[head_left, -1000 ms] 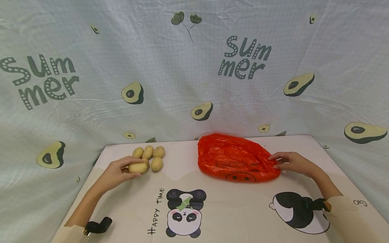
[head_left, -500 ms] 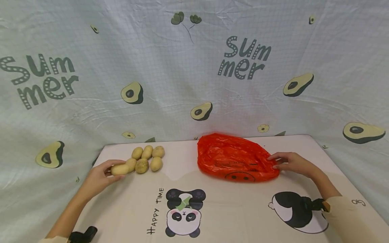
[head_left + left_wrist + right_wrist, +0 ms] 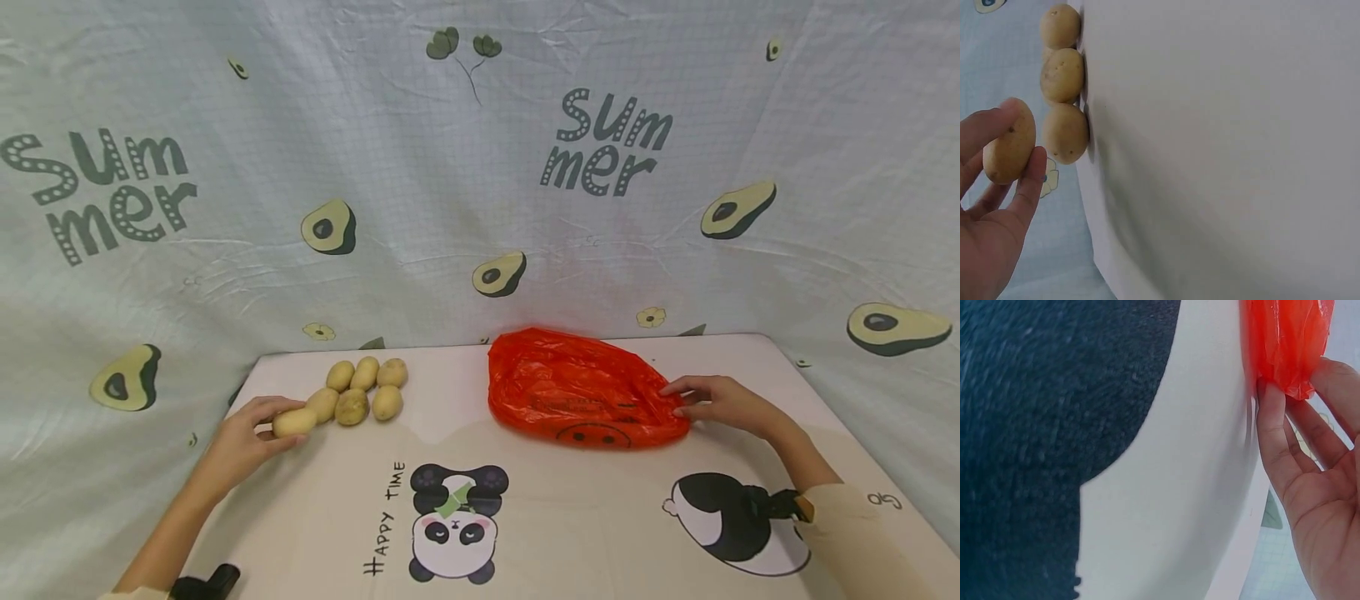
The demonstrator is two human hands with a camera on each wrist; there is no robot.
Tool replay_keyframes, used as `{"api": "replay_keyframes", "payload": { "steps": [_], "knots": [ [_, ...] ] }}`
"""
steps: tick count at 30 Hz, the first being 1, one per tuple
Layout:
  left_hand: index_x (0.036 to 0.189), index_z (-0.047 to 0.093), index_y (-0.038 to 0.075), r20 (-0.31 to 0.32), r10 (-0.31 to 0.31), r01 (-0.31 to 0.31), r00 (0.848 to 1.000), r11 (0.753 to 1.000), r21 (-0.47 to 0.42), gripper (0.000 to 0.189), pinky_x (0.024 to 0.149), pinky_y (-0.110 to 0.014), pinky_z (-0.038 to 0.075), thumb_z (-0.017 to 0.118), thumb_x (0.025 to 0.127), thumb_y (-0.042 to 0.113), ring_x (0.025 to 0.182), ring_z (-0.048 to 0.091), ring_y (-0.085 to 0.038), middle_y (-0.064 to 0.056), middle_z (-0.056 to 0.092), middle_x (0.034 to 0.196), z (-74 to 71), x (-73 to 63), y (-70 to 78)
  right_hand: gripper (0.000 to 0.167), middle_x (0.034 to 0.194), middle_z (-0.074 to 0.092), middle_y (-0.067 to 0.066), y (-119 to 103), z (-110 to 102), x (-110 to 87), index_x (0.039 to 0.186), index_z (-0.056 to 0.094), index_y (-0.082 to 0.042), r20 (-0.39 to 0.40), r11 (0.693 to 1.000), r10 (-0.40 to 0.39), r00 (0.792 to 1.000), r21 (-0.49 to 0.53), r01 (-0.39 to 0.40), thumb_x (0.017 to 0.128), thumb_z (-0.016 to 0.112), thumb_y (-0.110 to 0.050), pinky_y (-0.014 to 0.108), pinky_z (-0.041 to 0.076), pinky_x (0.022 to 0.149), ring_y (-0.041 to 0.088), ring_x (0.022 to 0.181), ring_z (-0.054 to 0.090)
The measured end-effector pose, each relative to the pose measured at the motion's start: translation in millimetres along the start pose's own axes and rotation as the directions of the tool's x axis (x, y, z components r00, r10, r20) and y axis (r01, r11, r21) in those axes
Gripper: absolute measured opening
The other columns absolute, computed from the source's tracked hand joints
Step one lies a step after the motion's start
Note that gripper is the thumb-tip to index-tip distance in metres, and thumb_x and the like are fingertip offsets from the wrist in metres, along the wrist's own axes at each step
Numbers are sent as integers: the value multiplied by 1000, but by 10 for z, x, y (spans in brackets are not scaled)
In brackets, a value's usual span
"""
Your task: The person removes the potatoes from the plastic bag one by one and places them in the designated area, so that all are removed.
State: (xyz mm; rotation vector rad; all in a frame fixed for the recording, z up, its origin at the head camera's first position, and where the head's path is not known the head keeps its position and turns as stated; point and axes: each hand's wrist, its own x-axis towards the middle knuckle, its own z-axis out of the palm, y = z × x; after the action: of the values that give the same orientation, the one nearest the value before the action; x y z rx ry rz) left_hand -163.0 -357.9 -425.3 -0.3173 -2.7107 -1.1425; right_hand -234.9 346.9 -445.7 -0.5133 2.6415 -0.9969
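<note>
At the left of the table, my left hand [image 3: 247, 437] holds a potato [image 3: 295, 422] at the front left end of a group of potatoes. The left wrist view shows this potato [image 3: 1013, 147] between thumb and fingers, with a line of other potatoes [image 3: 1066, 134] beside it. Over on the right, my right hand [image 3: 716, 404] is at the right end of a red plastic bag [image 3: 570, 383], which lies wide with its mouth spread. Seen from the right wrist, the bag's end [image 3: 1288, 350] sits between the thumb and fingers of that hand [image 3: 1322, 506].
Several potatoes [image 3: 365, 373] stand in two rows near the table's back edge. The white tablecloth [image 3: 600, 517] carries printed pandas and lettering. A pale curtain [image 3: 420, 167] with avocado prints hangs right behind the table.
My left hand has moved left and toward me with a potato, setting it at the left end of the front row, then stayed there. The right hand and the bag have kept their place.
</note>
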Motion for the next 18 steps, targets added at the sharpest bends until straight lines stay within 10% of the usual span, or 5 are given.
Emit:
{"api": "replay_keyframes", "payload": {
  "steps": [7,14,18],
  "knots": [
    [122,69,-3,23,-34,33,999,998,54,48,77,-15,55,86,79,8,100,49,15,-21,63,123,45,-27,-47,35,131,64,20,12,2,5,128,68,-9,-1,1000,-1,1000,11,1,94,71,-15,23,56,79,34,113,63],
    [119,70,-5,21,-103,99,994,983,157,53,74,-26,58,90,74,14,100,69,-36,-28,68,117,82,-42,-30,34,129,64,20,4,1,10,127,69,-9,-6,1000,5,1000,-3,-5,94,71,-15,22,56,79,34,112,64],
    [120,70,-5,41,-136,126,990,976,175,53,74,-27,57,90,75,14,102,70,-43,-30,67,118,93,-36,-43,33,129,65,19,-2,-3,11,126,69,-10,-6,1000,-3,1000,-15,3,94,71,-15,22,56,80,34,112,64]
  ]
}}
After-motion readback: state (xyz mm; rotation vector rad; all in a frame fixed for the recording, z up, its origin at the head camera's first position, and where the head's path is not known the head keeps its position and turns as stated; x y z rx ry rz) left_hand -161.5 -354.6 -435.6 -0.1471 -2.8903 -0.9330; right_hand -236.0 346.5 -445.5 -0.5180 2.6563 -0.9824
